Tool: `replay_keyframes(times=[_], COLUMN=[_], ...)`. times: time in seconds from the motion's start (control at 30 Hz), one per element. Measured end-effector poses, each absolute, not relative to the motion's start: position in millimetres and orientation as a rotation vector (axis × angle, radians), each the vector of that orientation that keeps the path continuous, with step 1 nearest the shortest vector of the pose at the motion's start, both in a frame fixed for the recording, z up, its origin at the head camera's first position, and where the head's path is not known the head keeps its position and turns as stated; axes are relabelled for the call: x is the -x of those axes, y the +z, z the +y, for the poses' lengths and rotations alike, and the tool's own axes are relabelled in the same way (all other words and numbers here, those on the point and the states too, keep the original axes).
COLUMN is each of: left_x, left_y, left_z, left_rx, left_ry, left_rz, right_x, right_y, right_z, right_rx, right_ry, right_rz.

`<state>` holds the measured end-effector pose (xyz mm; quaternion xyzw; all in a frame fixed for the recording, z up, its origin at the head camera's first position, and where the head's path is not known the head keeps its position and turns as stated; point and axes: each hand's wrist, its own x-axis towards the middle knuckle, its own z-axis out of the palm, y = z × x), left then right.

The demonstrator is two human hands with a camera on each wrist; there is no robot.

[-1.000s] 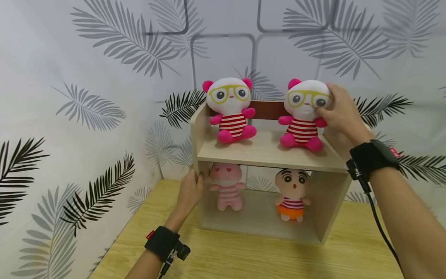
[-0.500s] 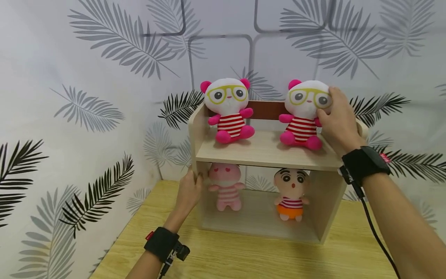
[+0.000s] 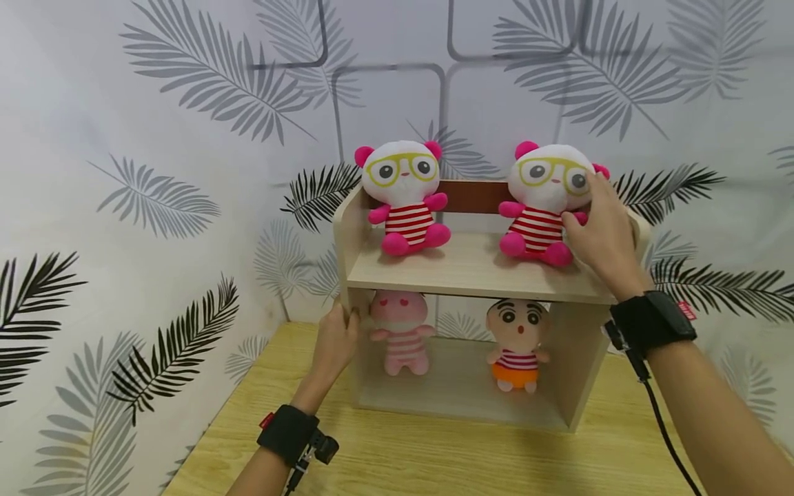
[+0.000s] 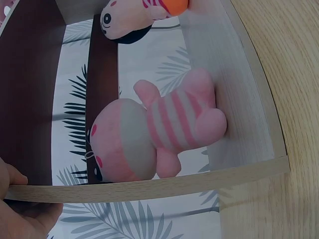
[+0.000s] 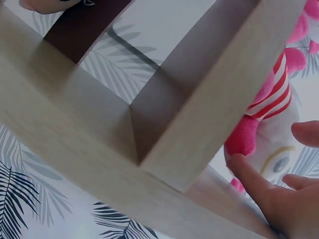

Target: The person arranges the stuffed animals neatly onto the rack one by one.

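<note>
My left hand (image 3: 337, 342) grips the left side panel of a small wooden shelf (image 3: 459, 272); in the left wrist view, thumb and fingers lie on either side of its edge. On the upper board, my right hand (image 3: 604, 234) touches the right-hand panda plush (image 3: 540, 231), which has a white head, yellow glasses and a red-striped body. The right wrist view has a finger against its pink arm (image 5: 243, 137), the digits spread and fairly straight. A matching panda plush (image 3: 409, 224) sits at the upper left.
Below, a pink striped plush (image 3: 406, 337) stands left and a boy doll plush (image 3: 517, 344) in orange shorts stands right. The shelf rests on a yellow wood-grain table (image 3: 397, 451), with a leaf-patterned wall (image 3: 205, 103) behind. A cable runs from each wrist camera.
My right hand has slid slightly down and loosened from the panda's head, so its right ear now shows. The left hand keeps its place on the shelf panel.
</note>
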<state>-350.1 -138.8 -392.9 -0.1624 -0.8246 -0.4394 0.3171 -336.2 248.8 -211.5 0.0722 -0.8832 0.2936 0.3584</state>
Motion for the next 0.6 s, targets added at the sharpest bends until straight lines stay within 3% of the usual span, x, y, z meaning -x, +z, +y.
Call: replay_keyframes(times=[0.33, 0.6], left_x=[347.3, 349.7], left_y=[-391.8, -390.2], left_z=[-140.1, -140.8], left_rx=[0.408, 0.444], left_ry=[-1.178, -1.119], left_rz=[-2.18, -2.174], right_x=[305.2, 263.0], right_y=[-234.8, -250.2], right_z=[237.4, 223.0], right_rx=[-0.229, -0.419], right_ry=[0.604, 0.492], right_rz=[-2.223, -2.214])
